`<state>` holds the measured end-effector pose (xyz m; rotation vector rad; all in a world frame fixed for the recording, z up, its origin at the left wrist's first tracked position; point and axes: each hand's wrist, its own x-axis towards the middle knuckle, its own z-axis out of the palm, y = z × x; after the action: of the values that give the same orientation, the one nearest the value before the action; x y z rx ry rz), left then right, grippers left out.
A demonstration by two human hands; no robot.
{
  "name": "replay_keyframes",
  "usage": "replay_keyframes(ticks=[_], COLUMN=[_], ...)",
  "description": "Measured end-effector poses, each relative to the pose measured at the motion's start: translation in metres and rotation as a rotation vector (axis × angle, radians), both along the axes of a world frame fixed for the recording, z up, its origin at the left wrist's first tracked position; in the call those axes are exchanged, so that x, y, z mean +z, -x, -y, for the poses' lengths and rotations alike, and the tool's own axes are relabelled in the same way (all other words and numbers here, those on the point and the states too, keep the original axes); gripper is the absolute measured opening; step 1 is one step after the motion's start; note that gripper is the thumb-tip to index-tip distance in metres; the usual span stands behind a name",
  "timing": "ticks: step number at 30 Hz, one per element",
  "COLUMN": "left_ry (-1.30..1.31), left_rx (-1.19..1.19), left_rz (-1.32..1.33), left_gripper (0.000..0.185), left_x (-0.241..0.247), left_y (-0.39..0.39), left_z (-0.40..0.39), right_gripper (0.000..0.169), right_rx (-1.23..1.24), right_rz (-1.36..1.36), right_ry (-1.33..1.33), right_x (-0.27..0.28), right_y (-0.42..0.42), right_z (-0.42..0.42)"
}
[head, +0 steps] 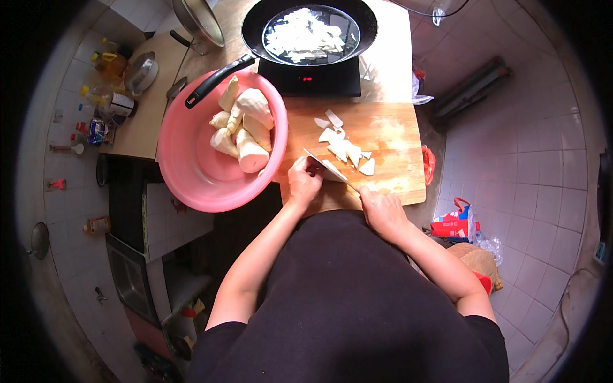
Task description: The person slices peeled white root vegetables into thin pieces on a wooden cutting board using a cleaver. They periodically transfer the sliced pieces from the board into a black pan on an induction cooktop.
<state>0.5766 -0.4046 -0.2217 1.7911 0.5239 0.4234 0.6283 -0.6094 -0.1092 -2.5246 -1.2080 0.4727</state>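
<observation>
My right hand (387, 213) grips the handle of a kitchen knife (352, 185), its blade angled up and left over the wooden cutting board (395, 153). My left hand (305, 181) is curled close against the blade's left side; whatever its fingers hold is hidden. A pale slice (334, 169) lies along the blade. Several cut white pieces (352, 153) are scattered on the board beyond the knife. Left of the board, a pink plastic basin (191, 167) contains several peeled vegetables, apparently bamboo shoots (253, 155).
Beyond the board, a black wok (251, 33) with liquid and white strips (306, 36) sits on an induction cooker (309, 84). The wok's handle (218, 81) reaches over the basin. A metal bowl (203, 21) stands far left. Bottles (112, 103) line the left counter; a tiled wall (522, 182) is right.
</observation>
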Motion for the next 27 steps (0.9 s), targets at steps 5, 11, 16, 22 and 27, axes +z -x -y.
replay_keyframes(ticks=[5, 11, 16, 22, 27], left_ry=[-0.020, -0.161, -0.120, -0.131, -0.122], left_rx=[0.001, -0.030, -0.048, -0.058, -0.073], left_rz=[0.003, 0.022, 0.033, 0.098, 0.087], left_gripper=[0.006, 0.005, 0.005, 0.006, 0.004], left_x=[0.000, -0.008, -0.001, -0.001, -0.003], left_y=[0.000, 0.003, 0.002, 0.002, 0.004], left_z=[0.000, -0.005, -0.003, -0.002, -0.003], right_gripper=[0.008, 0.009, 0.009, 0.009, 0.008], right_rx=[0.008, 0.006, 0.014, 0.035, -0.001], right_rz=[-0.029, -0.003, -0.032, -0.086, -0.100], right_ry=[-0.016, -0.068, -0.068, -0.010, -0.013], right_x=[-0.013, -0.036, -0.044, -0.013, -0.022], right_y=[-0.004, -0.013, -0.020, -0.022, -0.019], right_z=[-0.001, -0.013, -0.009, -0.003, -0.005])
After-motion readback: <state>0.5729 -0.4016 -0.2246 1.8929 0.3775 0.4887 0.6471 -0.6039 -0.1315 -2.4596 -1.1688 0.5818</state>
